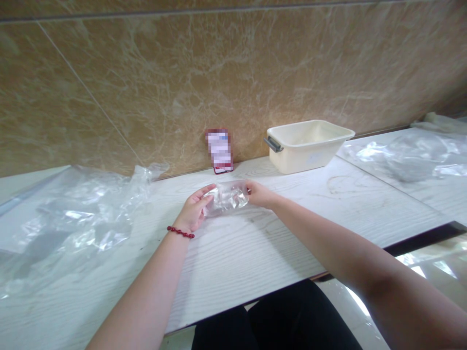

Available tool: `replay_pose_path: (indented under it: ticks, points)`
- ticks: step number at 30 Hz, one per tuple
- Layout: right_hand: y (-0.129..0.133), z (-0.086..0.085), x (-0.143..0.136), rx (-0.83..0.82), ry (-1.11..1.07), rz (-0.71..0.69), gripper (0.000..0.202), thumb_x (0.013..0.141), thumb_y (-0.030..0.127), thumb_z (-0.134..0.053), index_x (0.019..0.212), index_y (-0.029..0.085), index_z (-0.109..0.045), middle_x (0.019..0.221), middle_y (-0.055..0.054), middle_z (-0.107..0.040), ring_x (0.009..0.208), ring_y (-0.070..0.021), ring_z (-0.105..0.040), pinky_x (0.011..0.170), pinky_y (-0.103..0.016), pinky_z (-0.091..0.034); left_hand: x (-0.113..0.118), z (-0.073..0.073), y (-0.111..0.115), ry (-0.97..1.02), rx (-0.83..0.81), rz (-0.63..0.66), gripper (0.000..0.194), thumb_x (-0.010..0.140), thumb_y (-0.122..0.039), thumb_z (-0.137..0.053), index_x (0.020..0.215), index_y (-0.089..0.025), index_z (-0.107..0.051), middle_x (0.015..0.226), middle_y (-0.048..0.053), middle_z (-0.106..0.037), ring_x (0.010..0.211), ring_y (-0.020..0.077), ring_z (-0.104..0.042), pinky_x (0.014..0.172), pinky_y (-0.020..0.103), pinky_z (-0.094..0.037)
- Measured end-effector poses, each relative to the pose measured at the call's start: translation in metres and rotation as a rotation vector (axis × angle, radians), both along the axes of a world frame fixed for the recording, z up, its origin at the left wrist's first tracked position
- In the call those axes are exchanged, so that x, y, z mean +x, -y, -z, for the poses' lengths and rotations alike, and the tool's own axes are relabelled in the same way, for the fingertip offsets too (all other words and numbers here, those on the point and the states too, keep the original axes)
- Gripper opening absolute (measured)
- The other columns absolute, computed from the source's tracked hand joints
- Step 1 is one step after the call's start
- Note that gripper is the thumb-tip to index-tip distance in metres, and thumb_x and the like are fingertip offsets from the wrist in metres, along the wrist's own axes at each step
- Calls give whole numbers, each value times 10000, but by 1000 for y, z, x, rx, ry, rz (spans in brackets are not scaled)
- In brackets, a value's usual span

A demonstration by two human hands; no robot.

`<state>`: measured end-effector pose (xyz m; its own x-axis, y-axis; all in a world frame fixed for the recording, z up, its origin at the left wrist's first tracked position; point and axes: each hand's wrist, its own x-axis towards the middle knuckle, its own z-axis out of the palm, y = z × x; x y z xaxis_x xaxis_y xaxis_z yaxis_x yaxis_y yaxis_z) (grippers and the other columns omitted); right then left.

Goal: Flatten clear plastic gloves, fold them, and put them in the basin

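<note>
A small clear plastic bag (228, 198) is stretched between my two hands, just above the pale wood-grain table (233, 257). My left hand (195, 209), with a red bead bracelet at the wrist, pinches the bag's left end between thumb and fingers. At the bag's right end, my right hand (260, 195) has its fingers closed on the plastic. Glare on the crinkled film hides whether anything is inside it.
Large crumpled clear plastic (87, 214) covers the table's left side; more plastic (412, 155) lies far right. A cream tub (302, 158) with a grey handle stands at the back right. A red-edged phone-like object (221, 151) leans on the marbled wall.
</note>
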<state>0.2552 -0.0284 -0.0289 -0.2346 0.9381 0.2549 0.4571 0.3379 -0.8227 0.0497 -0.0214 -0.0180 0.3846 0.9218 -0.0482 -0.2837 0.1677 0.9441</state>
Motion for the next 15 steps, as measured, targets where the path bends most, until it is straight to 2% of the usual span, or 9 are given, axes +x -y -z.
replay_pose_path:
  ticks: [6, 11, 15]
  points:
    - [3, -3, -1, 15, 73, 14, 236, 615, 325, -608, 742, 126, -623, 803, -34, -560, 687, -104, -495, 593, -195, -371, -1, -2, 0, 4, -21, -12, 403, 647, -135, -595, 1044, -185, -538, 800, 26, -635, 619, 92, -572, 552, 182, -449]
    - [7, -5, -3, 85, -5, -62, 189, 644, 302, -585, 753, 150, -613, 854, -34, -525, 755, -105, -494, 562, -174, -371, -3, -1, -3, 35, -27, -16, 401, 672, -114, -563, 1065, -186, -525, 842, 40, -630, 650, 96, -581, 576, 183, -458]
    - [6, -5, -3, 172, -50, -34, 187, 621, 282, -605, 755, 151, -603, 896, -41, -505, 793, -112, -486, 565, -175, -374, -3, 0, -4, 39, -36, -25, 400, 676, -107, -558, 1068, -178, -521, 847, 51, -628, 661, 99, -584, 589, 184, -462]
